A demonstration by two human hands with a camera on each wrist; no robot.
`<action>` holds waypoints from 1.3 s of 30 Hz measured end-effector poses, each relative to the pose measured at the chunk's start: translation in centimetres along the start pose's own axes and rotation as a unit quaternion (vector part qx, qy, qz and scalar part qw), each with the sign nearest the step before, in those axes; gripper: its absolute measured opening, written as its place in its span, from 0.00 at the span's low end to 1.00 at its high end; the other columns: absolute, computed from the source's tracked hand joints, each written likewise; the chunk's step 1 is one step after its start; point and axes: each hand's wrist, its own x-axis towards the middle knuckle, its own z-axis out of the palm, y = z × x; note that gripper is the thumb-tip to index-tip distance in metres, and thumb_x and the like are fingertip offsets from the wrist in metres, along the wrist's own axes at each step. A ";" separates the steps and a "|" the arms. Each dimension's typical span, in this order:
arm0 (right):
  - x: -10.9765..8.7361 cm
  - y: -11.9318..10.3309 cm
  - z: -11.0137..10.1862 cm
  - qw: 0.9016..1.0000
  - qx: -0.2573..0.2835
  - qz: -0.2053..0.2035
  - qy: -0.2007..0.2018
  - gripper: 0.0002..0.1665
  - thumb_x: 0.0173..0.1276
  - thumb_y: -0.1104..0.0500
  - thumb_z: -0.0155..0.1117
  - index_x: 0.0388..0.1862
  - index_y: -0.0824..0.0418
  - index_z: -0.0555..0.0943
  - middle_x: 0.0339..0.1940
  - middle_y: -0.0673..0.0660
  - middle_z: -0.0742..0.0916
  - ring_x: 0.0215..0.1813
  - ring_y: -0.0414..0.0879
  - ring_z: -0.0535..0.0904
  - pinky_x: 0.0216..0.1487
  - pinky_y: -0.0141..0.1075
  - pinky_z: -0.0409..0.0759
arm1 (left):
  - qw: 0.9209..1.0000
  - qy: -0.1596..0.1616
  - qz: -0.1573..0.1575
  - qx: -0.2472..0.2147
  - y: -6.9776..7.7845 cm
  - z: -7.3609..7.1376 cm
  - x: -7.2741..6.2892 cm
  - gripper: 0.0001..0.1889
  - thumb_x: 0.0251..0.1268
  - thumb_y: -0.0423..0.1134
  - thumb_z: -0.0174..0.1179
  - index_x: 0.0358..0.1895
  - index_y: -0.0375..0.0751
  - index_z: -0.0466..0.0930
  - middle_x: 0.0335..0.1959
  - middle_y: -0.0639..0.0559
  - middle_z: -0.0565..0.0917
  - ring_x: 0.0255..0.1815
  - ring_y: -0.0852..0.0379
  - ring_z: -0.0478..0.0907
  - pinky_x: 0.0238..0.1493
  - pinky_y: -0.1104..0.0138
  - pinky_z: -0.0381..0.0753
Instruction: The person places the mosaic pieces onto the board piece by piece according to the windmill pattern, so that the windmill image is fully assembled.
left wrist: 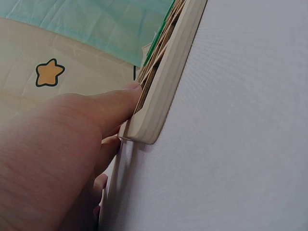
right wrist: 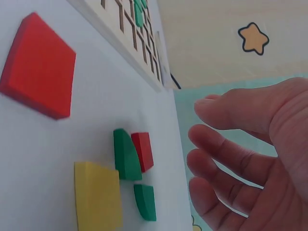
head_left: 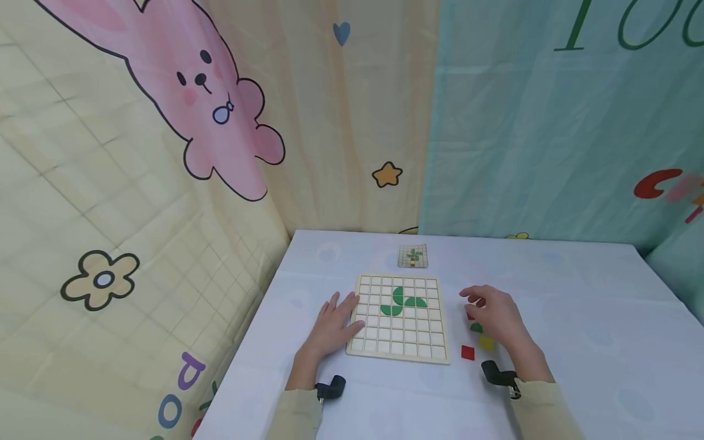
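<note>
A square wooden grid board (head_left: 398, 348) lies on the table with several green rounded pieces (head_left: 391, 310) in its middle. My left hand (head_left: 332, 327) rests on the board's left edge, fingers spread; the left wrist view shows the thumb (left wrist: 113, 107) against the rim. To the right of the board, my right hand (head_left: 497, 315) hovers over loose pieces, fingers loosely bent and holding nothing. Below it are a red square piece (right wrist: 41, 67), a yellow piece (right wrist: 98, 197), two green rounded pieces (right wrist: 126, 156) and another red piece (right wrist: 143, 151), partly hidden behind a green one.
Behind the board lies a small pattern card (head_left: 413, 256) showing a grid with green, red and yellow shapes. A white cloth covers the table (head_left: 594, 318). Printed curtains (head_left: 352, 122) hang behind and to the left.
</note>
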 end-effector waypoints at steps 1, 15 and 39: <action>-0.1 0.3 -0.1 1.000 -0.002 0.004 0.000 0.19 0.68 0.60 0.70 0.57 0.58 0.83 0.49 0.61 0.84 0.48 0.56 0.78 0.41 0.44 0.85 | 1.000 0.001 0.001 -0.001 0.0 -0.1 0.0 0.36 0.74 0.58 0.54 0.80 0.49 0.59 0.80 0.54 0.57 0.82 0.44 0.40 0.79 0.47 0.40; -0.7 3.1 -1.3 0.999 -0.018 0.040 -0.025 0.18 0.68 0.62 0.68 0.56 0.62 0.84 0.49 0.64 0.84 0.48 0.57 0.76 0.42 0.46 0.83 | 1.000 0.007 0.006 0.000 0.1 -0.5 0.0 0.36 0.74 0.59 0.53 0.79 0.49 0.59 0.80 0.54 0.57 0.82 0.43 0.40 0.79 0.47 0.39; -1.1 4.8 -0.7 0.998 -0.027 0.039 -0.029 0.18 0.62 0.63 0.74 0.51 0.66 0.85 0.43 0.61 0.82 0.45 0.56 0.77 0.46 0.50 0.84 | 1.000 0.000 0.008 -0.003 0.0 -0.2 0.0 0.36 0.74 0.59 0.53 0.79 0.49 0.59 0.80 0.53 0.57 0.82 0.43 0.40 0.79 0.46 0.40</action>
